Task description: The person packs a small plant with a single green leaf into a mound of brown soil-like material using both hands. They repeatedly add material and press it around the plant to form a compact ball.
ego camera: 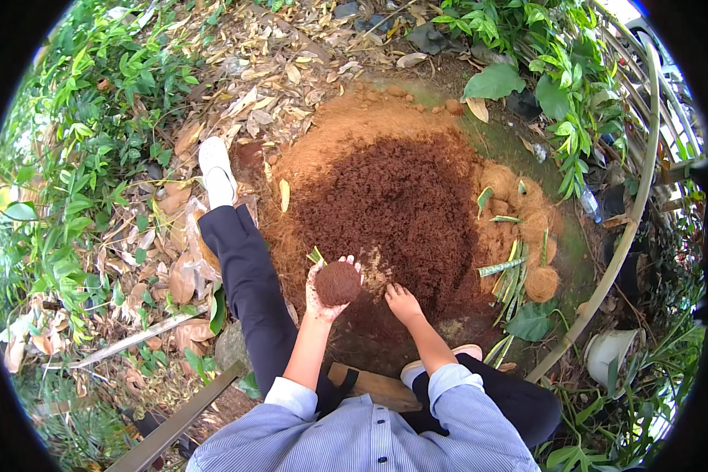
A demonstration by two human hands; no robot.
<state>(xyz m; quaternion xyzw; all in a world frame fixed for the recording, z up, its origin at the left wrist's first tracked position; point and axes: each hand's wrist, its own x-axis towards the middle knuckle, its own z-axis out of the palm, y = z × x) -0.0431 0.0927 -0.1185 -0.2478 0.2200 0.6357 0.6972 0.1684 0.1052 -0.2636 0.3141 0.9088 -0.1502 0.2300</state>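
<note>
My left hand (314,301) is cupped around a round brown ball of potting fibre (338,284), with its dirt-specked fingers beneath and behind it. Short green leaf tips (315,255) poke out on the ball's far left side. Before me spreads a mound of dark, crumbly brown growing medium (395,206). At its near edge lies a patch of paler, tan fibre (377,269). My right hand (403,303) rests palm down there, fingertips at the pale patch. Whether those fingers pinch any fibre is hidden.
Lighter orange coir (354,118) rings the mound. On the right lie several fibre-wrapped balls (541,284) and cut variegated leaf pieces (510,274). A bamboo pole (616,265) curves past a white pot (612,357). A clear plastic bag (196,239) sits by my outstretched left leg.
</note>
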